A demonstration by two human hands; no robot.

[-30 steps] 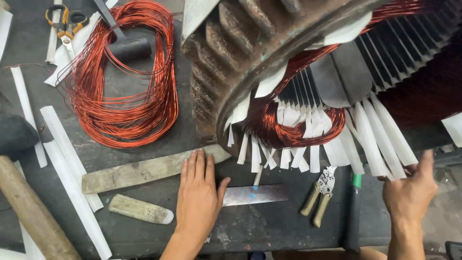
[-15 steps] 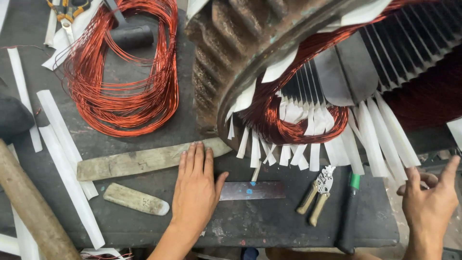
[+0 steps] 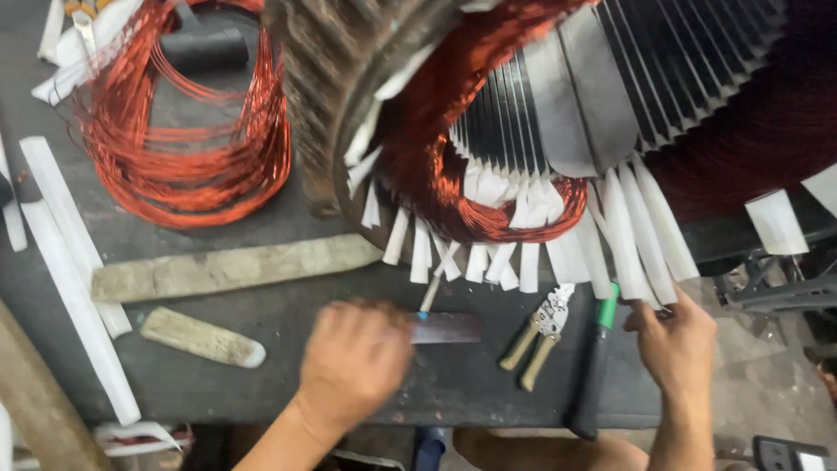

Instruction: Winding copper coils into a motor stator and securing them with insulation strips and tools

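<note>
A big rusty motor stator (image 3: 349,78) lies on the dark bench (image 3: 261,384), with copper windings (image 3: 488,209) and several white insulation paper strips (image 3: 523,262) hanging out of its slots. My left hand (image 3: 353,358) is blurred, its fingers curled over the left end of a flat metal strip (image 3: 449,328) on the bench in front of the stator. My right hand (image 3: 680,344) is at the bench's right edge, fingertips touching the lower end of a white paper strip (image 3: 649,279), beside a green-handled tool (image 3: 600,358). Whether it pinches the strip is unclear.
A loose coil of copper wire (image 3: 192,166) lies at the back left with a black mallet (image 3: 205,48) inside it. Two wooden sticks (image 3: 227,266) (image 3: 202,337), long white paper strips (image 3: 70,270), and pliers (image 3: 539,336) lie on the bench. A wooden handle (image 3: 35,401) crosses the lower left.
My left hand has gone from lying flat on the bench to curling over the metal strip's end. My right hand moved up and left to the paper strips. The view moved closer.
</note>
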